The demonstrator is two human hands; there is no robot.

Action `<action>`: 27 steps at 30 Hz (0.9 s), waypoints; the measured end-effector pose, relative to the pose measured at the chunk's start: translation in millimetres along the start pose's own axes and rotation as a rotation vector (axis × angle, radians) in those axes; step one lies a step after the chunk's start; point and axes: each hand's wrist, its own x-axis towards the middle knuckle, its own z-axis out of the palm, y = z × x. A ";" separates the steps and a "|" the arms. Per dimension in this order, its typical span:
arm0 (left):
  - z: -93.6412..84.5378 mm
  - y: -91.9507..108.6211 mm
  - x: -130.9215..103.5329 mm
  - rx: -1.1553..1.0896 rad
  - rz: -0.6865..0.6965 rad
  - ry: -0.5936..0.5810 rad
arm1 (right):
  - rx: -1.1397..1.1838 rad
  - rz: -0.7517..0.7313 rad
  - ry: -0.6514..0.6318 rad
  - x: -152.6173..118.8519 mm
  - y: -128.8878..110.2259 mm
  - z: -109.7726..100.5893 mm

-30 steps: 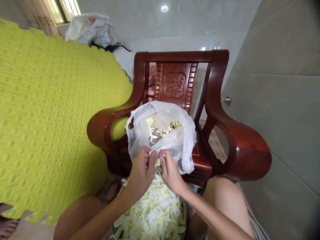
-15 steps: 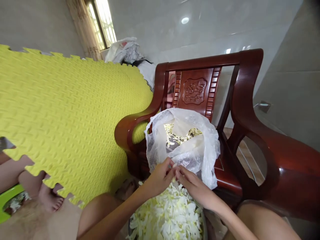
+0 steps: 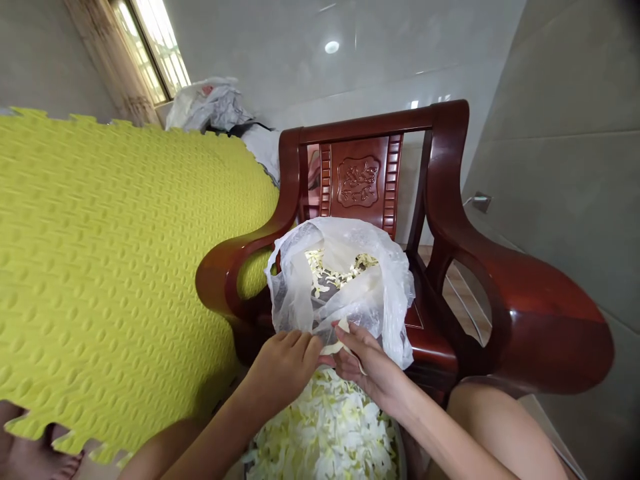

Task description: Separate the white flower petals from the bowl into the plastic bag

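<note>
My right hand [image 3: 367,365] pinches a white flower [image 3: 341,335] between thumb and fingers, its pale petals spreading toward the left. My left hand [image 3: 290,363] is closed with its back to me, its fingertips at the flower's left end and partly hidden. Below both hands, a rounded container [image 3: 401,450] is heaped with white and yellowish flowers [image 3: 330,427]. Just beyond my hands, an open translucent plastic bag [image 3: 397,287] rests on the seat of a wooden armchair [image 3: 450,350]. Small cream-coloured flower pieces [image 3: 320,283] lie inside the bag.
The chair's curved arms stand on both sides of the bag. A large yellow foam mat [image 3: 125,253] rises along the left. Plastic bags [image 3: 207,103] are piled behind it near the window. Someone's bare foot [image 3: 50,460] shows at the lower left.
My hands have drawn slightly apart; the left has turned its back toward me. The flower now shows more fully in my right fingers. The view has swung right.
</note>
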 end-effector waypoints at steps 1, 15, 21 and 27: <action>0.2 1.0 0.3 -0.066 -0.030 -0.004 | -0.052 -0.046 -0.007 0.2 1.6 -0.8; -1.0 25.3 1.5 -1.495 -0.647 -0.435 | -0.730 -0.296 -0.100 -16.4 0.2 -9.4; -5.8 46.9 3.9 -0.767 -0.273 -0.358 | -0.455 -0.071 -0.084 -11.0 -5.4 -13.8; 4.9 34.5 -8.0 -1.098 -0.417 -0.498 | -0.508 -0.099 -0.122 -10.7 3.2 -21.4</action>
